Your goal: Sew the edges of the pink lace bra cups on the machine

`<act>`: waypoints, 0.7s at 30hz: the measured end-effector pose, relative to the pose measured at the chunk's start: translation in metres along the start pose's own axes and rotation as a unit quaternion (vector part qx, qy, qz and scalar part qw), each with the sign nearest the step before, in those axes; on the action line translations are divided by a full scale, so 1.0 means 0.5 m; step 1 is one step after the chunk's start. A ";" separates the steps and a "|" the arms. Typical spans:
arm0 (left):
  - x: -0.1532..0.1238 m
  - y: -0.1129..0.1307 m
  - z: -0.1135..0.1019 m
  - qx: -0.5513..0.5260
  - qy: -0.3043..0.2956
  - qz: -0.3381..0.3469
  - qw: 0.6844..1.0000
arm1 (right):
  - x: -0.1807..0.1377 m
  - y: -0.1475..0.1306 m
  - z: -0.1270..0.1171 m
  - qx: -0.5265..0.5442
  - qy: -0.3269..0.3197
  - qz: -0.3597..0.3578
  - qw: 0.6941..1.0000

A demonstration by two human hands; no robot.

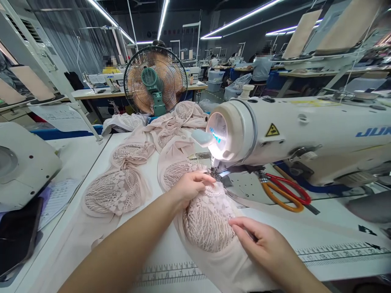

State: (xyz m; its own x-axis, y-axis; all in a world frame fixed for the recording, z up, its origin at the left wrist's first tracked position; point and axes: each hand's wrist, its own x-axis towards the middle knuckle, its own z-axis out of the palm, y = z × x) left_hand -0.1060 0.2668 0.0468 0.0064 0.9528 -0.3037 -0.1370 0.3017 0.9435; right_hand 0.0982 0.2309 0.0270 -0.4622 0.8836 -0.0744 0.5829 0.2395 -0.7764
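Observation:
A pale pink lace bra (210,224) lies in front of the sewing machine (275,126), its upper edge close to the needle area. My left hand (192,187) grips the fabric at the top of the cup, fingers bent together just left of the needle. With thumb and forefinger, my right hand (259,240) pinches the right edge of the same cup. The needle and presser foot are partly hidden behind the machine's lit head and my left fingers. More joined bra pieces (113,191) stretch leftward and back across the table.
Scissors (287,191) with red and orange handles lie right of the needle plate. A ruler strip (174,272) runs along the table's front. A phone (20,236) and papers (58,201) are at left. A large fan (155,81) stands behind; people sit at machines farther back.

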 end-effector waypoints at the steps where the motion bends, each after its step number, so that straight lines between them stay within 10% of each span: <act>1: 0.000 0.001 0.001 0.008 0.009 0.002 1.000 | 0.000 0.000 0.001 0.003 -0.001 0.000 1.000; 8: 0.008 -0.025 -0.006 0.226 0.074 0.078 0.968 | 0.002 0.007 0.003 -0.015 -0.009 -0.004 1.000; 15: -0.021 -0.018 0.008 0.674 0.001 0.143 0.725 | 0.001 0.009 0.003 -0.026 0.008 -0.007 1.000; 21: -0.037 0.011 0.041 0.743 -0.029 0.075 0.664 | 0.012 0.033 -0.006 -0.066 0.005 -0.012 0.998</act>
State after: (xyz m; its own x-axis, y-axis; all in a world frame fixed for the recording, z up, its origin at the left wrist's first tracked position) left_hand -0.0863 0.2517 0.0604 0.1470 0.9629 -0.2263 0.9887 -0.1360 0.0634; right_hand 0.1071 0.2411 0.0156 -0.4713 0.8806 -0.0502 0.6554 0.3116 -0.6880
